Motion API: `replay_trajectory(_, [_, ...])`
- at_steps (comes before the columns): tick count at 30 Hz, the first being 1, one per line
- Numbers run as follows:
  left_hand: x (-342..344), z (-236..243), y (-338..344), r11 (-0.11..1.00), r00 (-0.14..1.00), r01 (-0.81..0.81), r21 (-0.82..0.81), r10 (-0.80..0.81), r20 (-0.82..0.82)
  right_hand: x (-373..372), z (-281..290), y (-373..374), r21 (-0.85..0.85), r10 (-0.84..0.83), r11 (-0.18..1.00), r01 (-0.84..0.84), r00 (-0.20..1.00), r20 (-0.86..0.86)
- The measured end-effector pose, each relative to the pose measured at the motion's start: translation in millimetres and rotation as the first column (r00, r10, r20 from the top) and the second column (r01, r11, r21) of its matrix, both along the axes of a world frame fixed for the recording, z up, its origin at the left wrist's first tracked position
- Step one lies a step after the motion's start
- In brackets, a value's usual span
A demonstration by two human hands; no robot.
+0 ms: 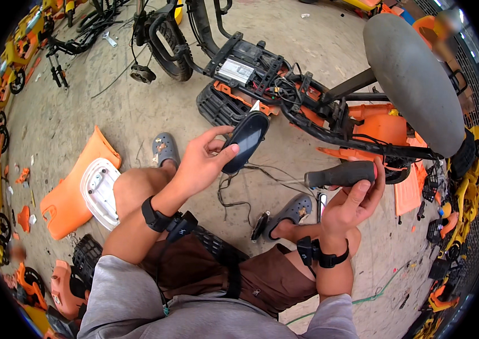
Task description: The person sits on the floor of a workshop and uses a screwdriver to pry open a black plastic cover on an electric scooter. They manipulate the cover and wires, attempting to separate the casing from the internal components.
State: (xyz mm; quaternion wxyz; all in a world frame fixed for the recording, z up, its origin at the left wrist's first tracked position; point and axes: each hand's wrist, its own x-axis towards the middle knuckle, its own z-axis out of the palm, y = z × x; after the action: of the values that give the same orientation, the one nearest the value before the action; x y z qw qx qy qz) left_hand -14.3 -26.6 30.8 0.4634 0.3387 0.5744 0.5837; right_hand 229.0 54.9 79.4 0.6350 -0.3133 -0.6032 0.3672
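My left hand [205, 161] grips a dark oval display unit [247, 141] with a glossy face, thumb on its front and fingers behind. A screwdriver [338, 175] with a thick black handle is in my right hand [352, 206], held between thumb and fingers. Its thin shaft points left, towards the display but apart from it. Black cables [236, 202] trail on the floor below the display; whether they join it I cannot tell. Just beyond both hands stands a stripped electric scooter frame [313, 133] with exposed wiring and a silver controller box [235, 72].
A long grey seat [409, 79] rises at the right of the frame. An orange and white body panel [81, 192] lies left of my knee. Orange parts [408, 192] and yellow scraps [468, 195] line the right. A green hose [364, 298] crosses the floor.
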Motion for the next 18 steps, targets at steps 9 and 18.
replay_trajectory(9, [-6.5, 7.2, -1.4, 0.999, 0.958, 0.052, -0.014, -0.046, 0.282, -4.3, -3.2, -5.0, -0.034, 0.058, 0.998, -0.056, 0.996, 0.072])
replay_trajectory(18, [-6.3, 10.1, 0.3, 0.995, 0.934, 0.097, -0.001, -0.090, 0.347, -5.5, -9.0, -5.6, 0.000, 0.055, 0.998, -0.057, 0.969, 0.240])
